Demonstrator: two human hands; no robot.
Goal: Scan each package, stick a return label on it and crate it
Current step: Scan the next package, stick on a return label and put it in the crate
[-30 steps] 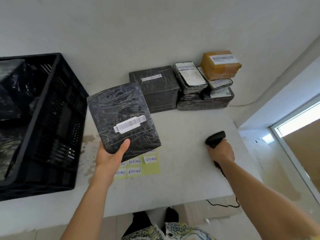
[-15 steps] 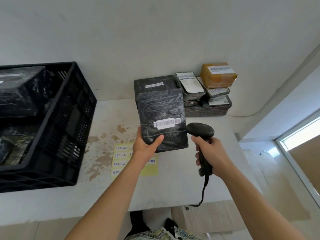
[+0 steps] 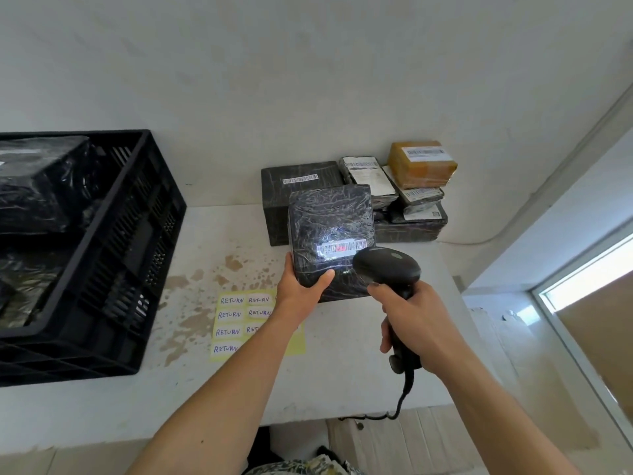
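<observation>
My left hand [image 3: 301,289] grips the lower left corner of a black plastic-wrapped package [image 3: 330,224], held tilted above the table. Its white barcode label [image 3: 342,249] is lit, with a red line across it. My right hand [image 3: 416,323] holds a black barcode scanner [image 3: 387,269] by its handle, head close to the label. A yellow sheet of handwritten RETURN labels [image 3: 236,320] lies on the table under my left forearm. The black crate [image 3: 137,241] at the left holds black-wrapped packages [image 3: 41,186].
More packages are stacked against the back wall: a large black box [image 3: 291,180], several small black parcels [image 3: 414,221] and a brown one [image 3: 423,162] on top. The white table [image 3: 342,371] is stained near the crate. The scanner cable [image 3: 404,395] hangs over the front edge.
The scanner rose from the table to the package. My left hand brought the package to the right, toward it. The scanner's light now falls on the barcode.
</observation>
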